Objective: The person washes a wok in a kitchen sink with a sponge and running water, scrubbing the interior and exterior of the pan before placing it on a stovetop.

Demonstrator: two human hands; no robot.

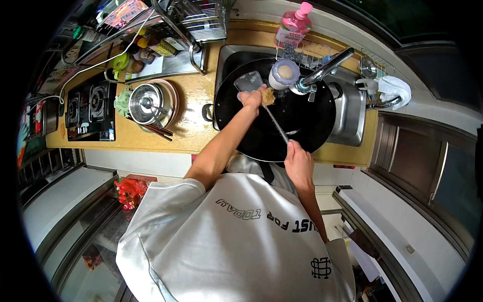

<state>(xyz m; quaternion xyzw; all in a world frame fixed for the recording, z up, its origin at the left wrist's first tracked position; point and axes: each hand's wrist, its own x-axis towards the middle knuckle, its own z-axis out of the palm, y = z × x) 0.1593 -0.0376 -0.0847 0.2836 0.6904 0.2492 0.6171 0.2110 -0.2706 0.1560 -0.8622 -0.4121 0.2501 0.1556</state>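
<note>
My right hand (299,160) grips the end of the long handle of a metal wok spatula (277,124). The spatula lies slantwise over a large black wok (313,124), its broad blade up by the wok's far left wall. At the neck of the spatula, my left hand (251,99) is closed around a tan scrubbing pad (268,97), pressing it near the base of the blade. Fingers and pad hide part of the neck. The wok rests over a steel sink (349,117). A white tub (283,74) stands under the chrome faucet (328,68).
Left on the counter (200,132) are stacked metal bowls (146,102), chopsticks (162,133) and a green cloth (123,101). Beyond them sits a gas stove (92,105). A pink soap pump bottle (294,26), wire rack (313,54) and white cloth (394,90) line the back and right.
</note>
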